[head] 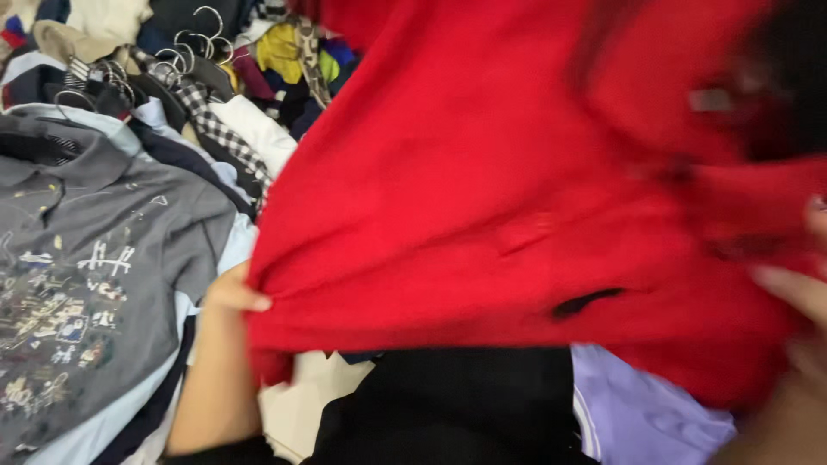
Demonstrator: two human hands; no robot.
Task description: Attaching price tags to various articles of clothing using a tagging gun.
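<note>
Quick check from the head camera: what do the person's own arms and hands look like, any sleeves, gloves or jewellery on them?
Both hands are bare, no gloves. The left hand shows a bare forearm, with a dark sleeve edge only at the bottom of the frame. No ring or watch shows on it. The right hand is blurred at the frame's right edge; its fingertips look ungloved, and its sleeve or wrist cannot be made out.

Left forearm bare — a black sleeve edge [224, 452] at its base.
</note>
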